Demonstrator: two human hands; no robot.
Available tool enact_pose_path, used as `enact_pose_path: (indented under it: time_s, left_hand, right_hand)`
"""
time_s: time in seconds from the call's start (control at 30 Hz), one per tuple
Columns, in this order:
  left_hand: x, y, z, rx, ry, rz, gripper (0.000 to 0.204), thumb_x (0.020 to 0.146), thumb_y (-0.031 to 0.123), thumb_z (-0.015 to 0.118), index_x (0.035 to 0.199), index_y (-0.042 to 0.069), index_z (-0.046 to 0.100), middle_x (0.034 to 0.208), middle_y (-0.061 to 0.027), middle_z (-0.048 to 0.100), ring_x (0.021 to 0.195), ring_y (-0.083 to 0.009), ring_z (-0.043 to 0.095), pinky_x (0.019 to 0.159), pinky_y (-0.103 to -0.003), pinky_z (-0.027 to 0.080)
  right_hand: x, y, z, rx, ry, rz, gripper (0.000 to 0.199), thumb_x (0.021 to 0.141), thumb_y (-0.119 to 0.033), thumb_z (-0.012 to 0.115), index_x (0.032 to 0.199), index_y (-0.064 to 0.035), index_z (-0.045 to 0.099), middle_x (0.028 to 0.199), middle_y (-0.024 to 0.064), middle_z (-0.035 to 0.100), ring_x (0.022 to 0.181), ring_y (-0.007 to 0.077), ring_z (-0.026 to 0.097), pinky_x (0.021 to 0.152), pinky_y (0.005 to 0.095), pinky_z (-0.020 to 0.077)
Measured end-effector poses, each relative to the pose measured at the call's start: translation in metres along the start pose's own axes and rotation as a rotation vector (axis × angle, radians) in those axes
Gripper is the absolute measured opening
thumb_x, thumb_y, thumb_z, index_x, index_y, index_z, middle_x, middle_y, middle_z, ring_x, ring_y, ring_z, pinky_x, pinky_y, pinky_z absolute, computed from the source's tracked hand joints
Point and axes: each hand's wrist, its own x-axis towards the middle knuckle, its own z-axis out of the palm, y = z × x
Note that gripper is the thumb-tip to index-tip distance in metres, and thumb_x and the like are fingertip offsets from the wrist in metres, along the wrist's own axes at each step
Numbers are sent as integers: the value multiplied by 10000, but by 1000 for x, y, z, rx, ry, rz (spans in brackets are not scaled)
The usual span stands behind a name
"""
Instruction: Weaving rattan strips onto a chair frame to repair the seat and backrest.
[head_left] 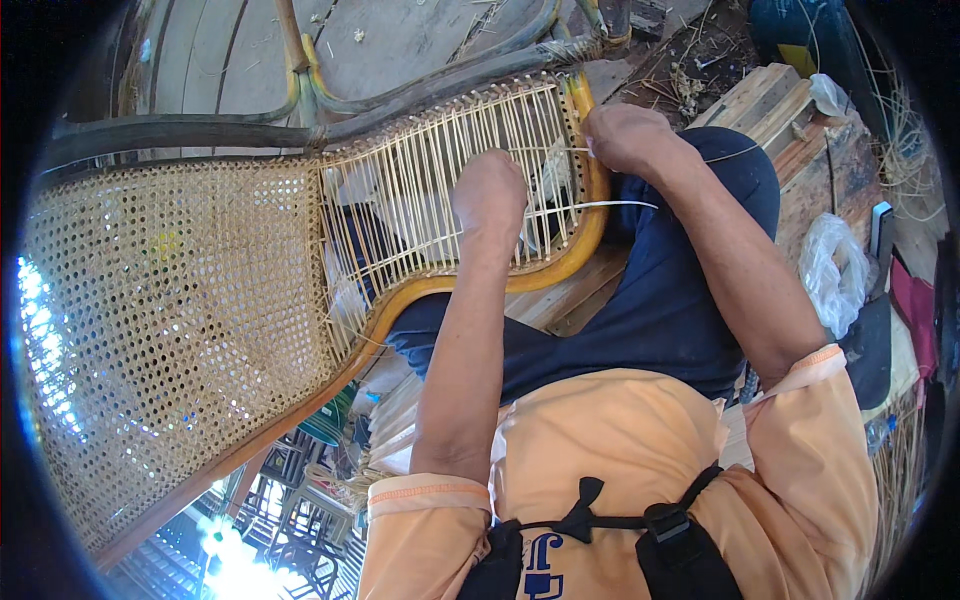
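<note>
A curved wooden chair frame (595,190) lies across my lap, strung with many pale cane strands (400,200) that run side by side. My left hand (490,195) rests over these strands, its fingers curled in a fist; what they grip is hidden beneath. At the frame's right end, my right hand (625,135) is closed on a thin cane strand (560,150), which stretches left toward my left hand. A second, white strand (630,204) crosses the others below it and sticks out past the wooden edge, its end loose.
Finished cane mesh (180,300) fills the frame's left part. Dark curved poles (400,112) run along its far side. Stacked planks (760,105), a clear plastic bag (835,270) and a dark blue container (810,35) are at the right. Cane scraps litter the far floor.
</note>
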Motion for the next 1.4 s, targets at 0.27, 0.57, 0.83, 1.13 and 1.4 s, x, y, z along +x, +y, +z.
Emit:
enact_pose_path:
  time_s: [0.27, 0.57, 0.83, 1.13, 1.4]
  left_hand:
    - [13, -18, -1, -313, -169, -190, 236, 758, 191, 494, 747, 20, 656, 760, -215, 635, 719, -362, 624, 703, -415, 495]
    - [-5, -7, -17, -74, 45, -43, 195, 798, 197, 554, 781, 33, 658, 765, -203, 633, 716, -353, 625, 643, -427, 501]
    - [-3, -5, -10, -17, -3, -22, 188, 782, 183, 553, 782, 28, 658, 772, -205, 632, 742, -359, 626, 684, -432, 501]
    - [8, -25, -8, -321, -154, -234, 209, 771, 184, 533, 764, 11, 649, 758, -212, 636, 719, -350, 625, 690, -419, 500]
    - [1, -20, -6, 16, 56, -11, 199, 764, 153, 521, 735, -5, 638, 728, -218, 631, 672, -364, 617, 664, -431, 501]
  right_hand:
    - [2, -3, -1, 32, -11, 11, 272, 764, -88, 511, 992, -8, 637, 1026, 189, 624, 975, 310, 610, 782, 393, 493]
    - [1, 5, 0, -12, -25, -26, 268, 738, -70, 527, 972, 1, 637, 1010, 198, 624, 968, 310, 612, 777, 395, 492]
    - [2, 2, -3, -4, -35, 7, 269, 765, -76, 511, 994, 2, 628, 1024, 193, 623, 972, 313, 609, 795, 403, 488]
    - [5, -3, -1, 1, -30, 11, 259, 780, -79, 500, 984, 3, 636, 1012, 191, 629, 963, 309, 615, 780, 396, 495]
    - [9, 2, 5, -22, -17, 7, 247, 754, -72, 535, 964, 1, 642, 1002, 195, 631, 946, 312, 621, 763, 405, 497]
